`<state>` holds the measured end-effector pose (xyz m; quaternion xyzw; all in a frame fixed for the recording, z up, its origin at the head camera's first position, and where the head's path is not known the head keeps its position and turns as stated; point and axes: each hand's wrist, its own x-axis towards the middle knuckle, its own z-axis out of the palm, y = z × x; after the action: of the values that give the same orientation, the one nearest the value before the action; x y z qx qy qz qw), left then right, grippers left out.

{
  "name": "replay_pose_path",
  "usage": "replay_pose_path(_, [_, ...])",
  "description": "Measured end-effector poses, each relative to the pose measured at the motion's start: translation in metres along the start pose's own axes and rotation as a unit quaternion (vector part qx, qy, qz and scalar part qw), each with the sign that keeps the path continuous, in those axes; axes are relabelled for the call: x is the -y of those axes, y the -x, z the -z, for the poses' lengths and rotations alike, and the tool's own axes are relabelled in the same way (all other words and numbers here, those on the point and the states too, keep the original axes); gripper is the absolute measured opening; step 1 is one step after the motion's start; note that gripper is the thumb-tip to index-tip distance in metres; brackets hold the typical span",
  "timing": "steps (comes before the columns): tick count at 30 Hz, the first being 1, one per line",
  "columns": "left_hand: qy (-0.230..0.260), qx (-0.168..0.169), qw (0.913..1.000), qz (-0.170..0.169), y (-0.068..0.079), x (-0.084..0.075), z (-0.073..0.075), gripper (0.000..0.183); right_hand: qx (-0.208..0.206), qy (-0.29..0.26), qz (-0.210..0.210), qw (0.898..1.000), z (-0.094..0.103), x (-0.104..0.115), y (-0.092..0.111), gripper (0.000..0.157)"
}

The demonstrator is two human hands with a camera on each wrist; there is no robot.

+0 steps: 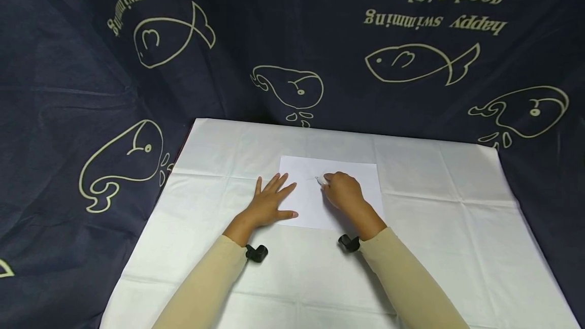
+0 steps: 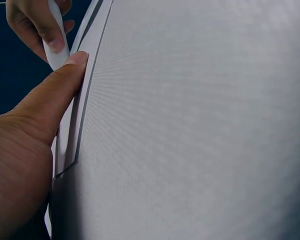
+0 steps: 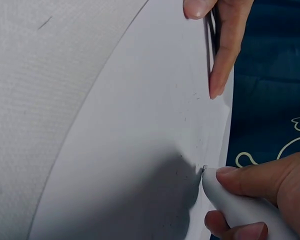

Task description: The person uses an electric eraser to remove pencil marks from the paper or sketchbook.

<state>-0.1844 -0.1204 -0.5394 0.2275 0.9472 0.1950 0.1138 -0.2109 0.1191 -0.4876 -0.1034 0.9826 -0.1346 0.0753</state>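
A white sheet of paper (image 1: 311, 215) lies on the cloth-covered table. My left hand (image 1: 267, 206) rests on its left side with fingers spread, the thumb near the lower edge. In my right hand (image 1: 344, 192) I grip what looks like a white electric eraser (image 3: 235, 205), smooth-bodied and tapering to a small tip. That tip meets the paper right of my left fingertips, by faint dark marks. Small dark specks dot the sheet in the right wrist view. Part of the eraser's body is hidden inside my palm.
White creased cloth (image 1: 439, 248) covers the table around the paper. Behind and to the left hangs a dark blue curtain (image 1: 256, 24) printed with fish and whales. Black wrist straps (image 1: 257, 253) sit at both cuffs.
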Motion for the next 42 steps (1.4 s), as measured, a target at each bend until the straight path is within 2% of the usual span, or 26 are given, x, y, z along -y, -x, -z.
replay_pose_path(19, [-0.008, 0.008, 0.9999, 0.006, -0.002, 0.0006, -0.0003, 0.088, 0.019, -0.011, -0.004, 1.0, -0.002, 0.0026, -0.003, 0.041])
replay_pose_path(25, [-0.009, 0.008, 0.9999, 0.002, -0.0021, -0.0004, 0.0009, 0.088, 0.001, -0.006, -0.001, 1.0, 0.0024, 0.0022, -0.0016, 0.038])
replay_pose_path(31, [-0.008, 0.008, 0.9999, 0.003, -0.0017, -0.0005, 0.0003, 0.087, 0.023, -0.008, -0.002, 1.0, 0.0019, 0.0019, -0.001, 0.04])
replay_pose_path(37, [-0.006, 0.004, 1.0, 0.002, -0.0008, -0.0008, 0.0002, 0.087, 0.001, -0.013, -0.007, 1.0, -0.0019, 0.0009, -0.0013, 0.039])
replay_pose_path(42, [-0.007, 0.003, 1.0, 0.0, -0.0006, -0.0008, 0.0009, 0.087, 0.012, -0.017, -0.002, 1.0, -0.0036, 0.0008, -0.0019, 0.04])
